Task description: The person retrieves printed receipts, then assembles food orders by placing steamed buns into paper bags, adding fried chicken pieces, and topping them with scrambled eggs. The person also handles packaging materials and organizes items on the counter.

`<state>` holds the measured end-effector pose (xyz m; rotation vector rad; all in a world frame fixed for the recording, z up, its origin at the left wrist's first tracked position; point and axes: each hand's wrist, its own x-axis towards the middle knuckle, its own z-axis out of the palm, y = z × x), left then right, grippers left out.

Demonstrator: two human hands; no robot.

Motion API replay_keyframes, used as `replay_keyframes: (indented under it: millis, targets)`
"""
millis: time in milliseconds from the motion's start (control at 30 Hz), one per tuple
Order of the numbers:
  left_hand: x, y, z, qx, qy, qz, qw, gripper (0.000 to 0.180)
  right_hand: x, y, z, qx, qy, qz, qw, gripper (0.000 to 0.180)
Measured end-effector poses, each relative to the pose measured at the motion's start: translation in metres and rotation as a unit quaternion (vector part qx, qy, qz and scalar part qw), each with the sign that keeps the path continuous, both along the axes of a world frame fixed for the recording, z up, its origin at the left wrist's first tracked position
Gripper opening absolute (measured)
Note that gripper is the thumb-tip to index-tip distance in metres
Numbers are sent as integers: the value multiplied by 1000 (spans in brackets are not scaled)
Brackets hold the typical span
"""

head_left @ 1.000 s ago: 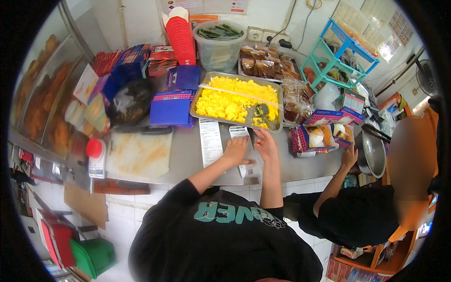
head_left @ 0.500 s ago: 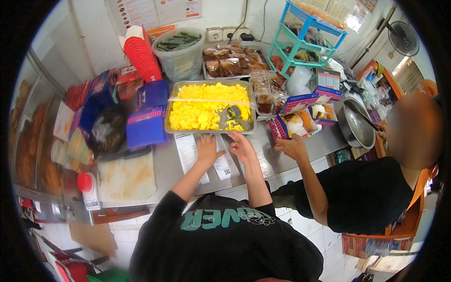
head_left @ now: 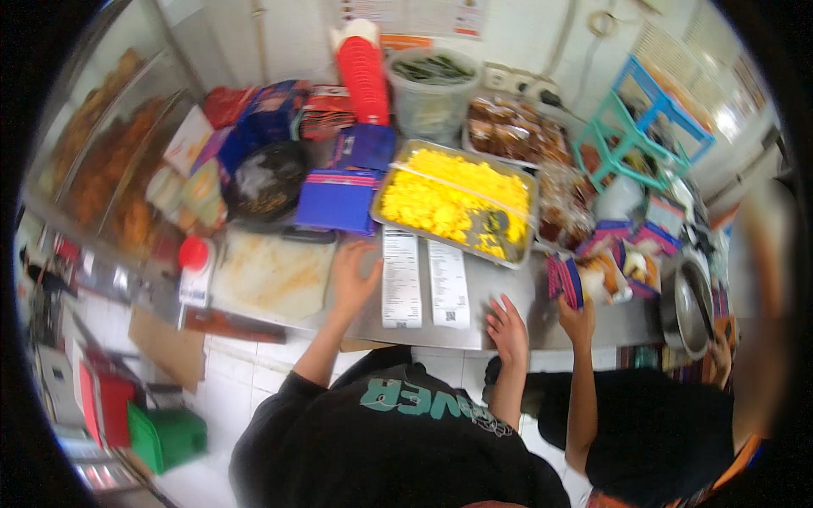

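Observation:
Two long white receipts, a left receipt and a right receipt, lie side by side on the steel counter. Just left of them is my left hand, fingers spread and nothing in it, beside the cutting board. My right hand is at the counter's front edge, right of the receipts, empty with its fingers apart. Behind the receipts stands a metal tray of crumbly yellow food like scrambled egg, with a dark utensil end in it. Blue folded boxes adjoin the tray.
At right, a co-worker's hand holds a filled patterned food box, near a metal pot. A dark pan and red-lidded container stand left. Behind are a bucket of green leaves and a teal-blue rack.
The view has swung left. My left hand has come off the left receipt toward the cutting board. My right hand has drawn back from the tray to the counter's front edge.

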<state>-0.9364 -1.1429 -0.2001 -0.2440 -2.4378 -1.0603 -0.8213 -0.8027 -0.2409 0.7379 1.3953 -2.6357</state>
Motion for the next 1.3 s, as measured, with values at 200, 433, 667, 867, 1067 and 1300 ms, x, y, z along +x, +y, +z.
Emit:
replay_keyframes:
  millis: [200,433,667,867,1067,1300]
  targets:
    - [-50,-157,-29,18,40,182,982,28,23,5,-3,22,-38,-45,998,49]
    - [-178,-321,-33,-63,-10,249,967,38,53,-11,15,98,-43,-114,988,44]
    - [-270,-379,-30,-363,-193,159,898,50,47,-45,22,121,-56,-142,981,42]
    - [-251,-355,21,-193,-31,76,978,25,12,-67,34,171,-19,-117,978,42]
    - [-133,-193,125,-66,-130,-258,955,17,-46,-96,82,221,170,-67,958,41]
    - [-74,-44,143,128,-299,-539,777,7,-107,-117,136,183,430,243,850,45]
